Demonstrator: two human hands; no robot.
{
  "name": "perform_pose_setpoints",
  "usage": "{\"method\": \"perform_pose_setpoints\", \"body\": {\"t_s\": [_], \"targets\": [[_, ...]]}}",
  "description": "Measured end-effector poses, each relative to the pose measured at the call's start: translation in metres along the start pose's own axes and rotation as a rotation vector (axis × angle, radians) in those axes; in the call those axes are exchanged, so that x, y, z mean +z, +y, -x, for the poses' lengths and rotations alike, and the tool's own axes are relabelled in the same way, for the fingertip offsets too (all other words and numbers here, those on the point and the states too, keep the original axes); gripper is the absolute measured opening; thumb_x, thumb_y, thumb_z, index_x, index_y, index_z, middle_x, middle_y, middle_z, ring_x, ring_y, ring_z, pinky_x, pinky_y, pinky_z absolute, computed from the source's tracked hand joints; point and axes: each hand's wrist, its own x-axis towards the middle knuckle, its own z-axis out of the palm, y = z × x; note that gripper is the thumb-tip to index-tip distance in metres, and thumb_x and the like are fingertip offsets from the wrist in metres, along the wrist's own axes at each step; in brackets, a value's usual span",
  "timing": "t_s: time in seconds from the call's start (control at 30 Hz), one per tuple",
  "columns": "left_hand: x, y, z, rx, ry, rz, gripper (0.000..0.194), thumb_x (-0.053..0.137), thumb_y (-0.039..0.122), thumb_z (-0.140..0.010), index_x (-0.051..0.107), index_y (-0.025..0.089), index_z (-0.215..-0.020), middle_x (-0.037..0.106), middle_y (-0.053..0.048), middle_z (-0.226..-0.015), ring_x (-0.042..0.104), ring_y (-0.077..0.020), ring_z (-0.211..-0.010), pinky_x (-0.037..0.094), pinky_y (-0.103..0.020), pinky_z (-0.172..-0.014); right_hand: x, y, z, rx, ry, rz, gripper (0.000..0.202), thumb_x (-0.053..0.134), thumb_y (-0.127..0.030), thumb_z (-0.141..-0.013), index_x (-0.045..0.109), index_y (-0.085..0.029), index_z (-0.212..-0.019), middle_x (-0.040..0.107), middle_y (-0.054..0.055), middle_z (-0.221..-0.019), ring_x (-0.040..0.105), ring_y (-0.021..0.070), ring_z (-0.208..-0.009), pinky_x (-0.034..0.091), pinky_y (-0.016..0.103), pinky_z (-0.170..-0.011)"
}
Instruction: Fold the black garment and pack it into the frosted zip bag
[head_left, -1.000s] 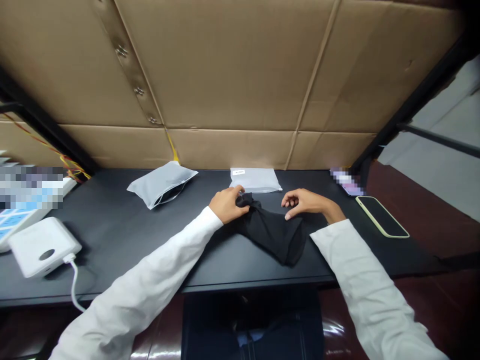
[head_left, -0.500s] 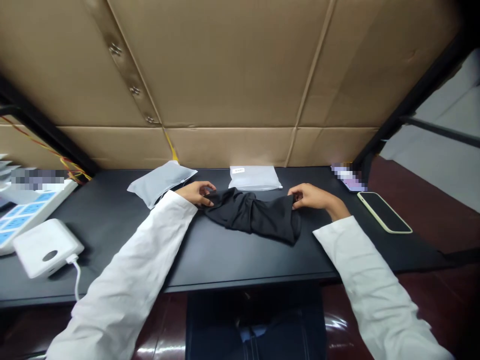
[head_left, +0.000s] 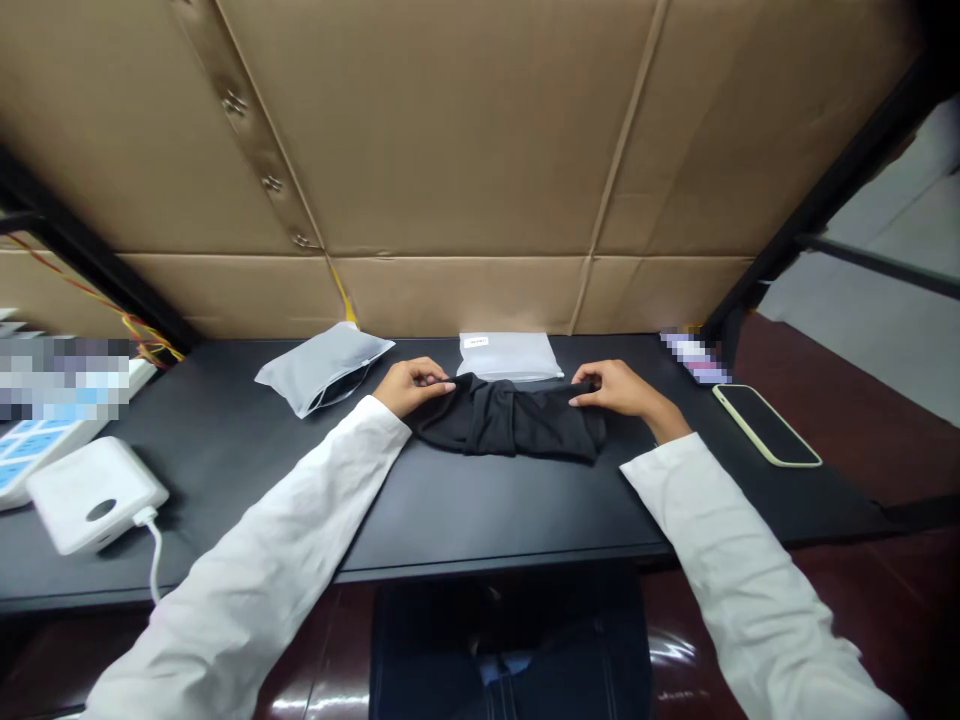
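A crumpled black cloth [head_left: 517, 422] lies across the middle of the dark table. Its left end is pinched by my left hand [head_left: 415, 387], thumb along the top edge. My right hand [head_left: 613, 390] grips the upper right corner of the cloth between thumb and fingers. Just behind the cloth lies a flat frosted bag [head_left: 510, 355] with a small white label. Left of my left hand rests a second frosted bag [head_left: 326, 362], its mouth partly open toward the right.
On the left of the table [head_left: 450, 520] are a white box with a cable [head_left: 97, 495] and a power strip [head_left: 45, 440]. A phone [head_left: 768, 425] and a blurred-out item [head_left: 696, 358] lie at the right. A cardboard wall [head_left: 465, 150] rises behind.
My left hand has shifted right and slightly up, away from the left bag. The cloth's lower edge has moved up and its folds have changed. My right hand has barely moved.
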Motion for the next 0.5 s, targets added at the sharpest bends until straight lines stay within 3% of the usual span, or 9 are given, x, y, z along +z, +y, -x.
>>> {"method": "perform_pose_setpoints", "body": {"t_s": [0.1,0.2,0.27,0.37,0.43,0.5], "targets": [[-0.008,0.012,0.001,0.043,-0.033,0.158,0.037,0.079,0.052,-0.066,0.070,0.016,-0.068,0.068,-0.007,-0.083,0.061,-0.0165,-0.073,0.051,-0.030,-0.070,-0.004,-0.002,0.000,-0.047,0.044,-0.174,0.027,0.078,-0.041,-0.065,0.070,-0.019,-0.078,0.068,0.002,-0.077,0.061,0.0198,-0.075,0.045,0.032,-0.071],[-0.021,0.027,0.004,0.119,-0.273,0.297,0.032,0.083,0.048,-0.064,0.072,0.019,-0.067,0.072,-0.008,-0.082,0.066,-0.0198,-0.078,0.054,-0.033,-0.075,-0.012,-0.009,0.006,-0.144,0.002,-0.503,0.024,0.082,-0.035,-0.065,0.068,-0.019,-0.075,0.071,0.004,-0.087,0.065,0.0210,-0.086,0.049,0.034,-0.082],[-0.028,0.039,0.007,0.184,-0.565,0.325,0.027,0.085,0.046,-0.063,0.075,0.022,-0.068,0.073,-0.009,-0.078,0.067,-0.0215,-0.077,0.055,-0.035,-0.077,-0.014,-0.014,0.011,-0.199,-0.182,-0.686,0.023,0.084,-0.031,-0.065,0.067,-0.018,-0.072,0.073,0.007,-0.097,0.067,0.0222,-0.095,0.050,0.036,-0.089],[-0.027,0.053,0.012,0.227,-0.982,0.325,0.025,0.086,0.048,-0.060,0.079,0.027,-0.071,0.074,-0.009,-0.072,0.068,-0.0228,-0.073,0.056,-0.034,-0.074,-0.010,-0.022,0.017,-0.224,-0.628,-0.846,0.023,0.085,-0.031,-0.067,0.068,-0.016,-0.073,0.075,0.013,-0.104,0.070,0.0265,-0.099,0.052,0.041,-0.090],[-0.022,0.058,0.014,0.216,-1.126,0.332,0.024,0.086,0.048,-0.061,0.079,0.028,-0.072,0.075,-0.009,-0.072,0.069,-0.0228,-0.071,0.056,-0.032,-0.071,-0.002,-0.029,0.019,-0.220,-0.902,-0.902,0.025,0.084,-0.033,-0.070,0.070,-0.014,-0.077,0.076,0.015,-0.098,0.071,0.0296,-0.098,0.054,0.043,-0.088],[-0.017,0.061,0.016,0.203,-1.197,0.333,0.020,0.085,0.046,-0.064,0.079,0.028,-0.073,0.075,-0.008,-0.074,0.070,-0.0224,-0.072,0.057,-0.030,-0.072,0.007,-0.037,0.019,-0.198,-1.094,-0.898,0.026,0.082,-0.032,-0.072,0.070,-0.012,-0.082,0.076,0.016,-0.093,0.072,0.0300,-0.097,0.055,0.041,-0.086]]}}
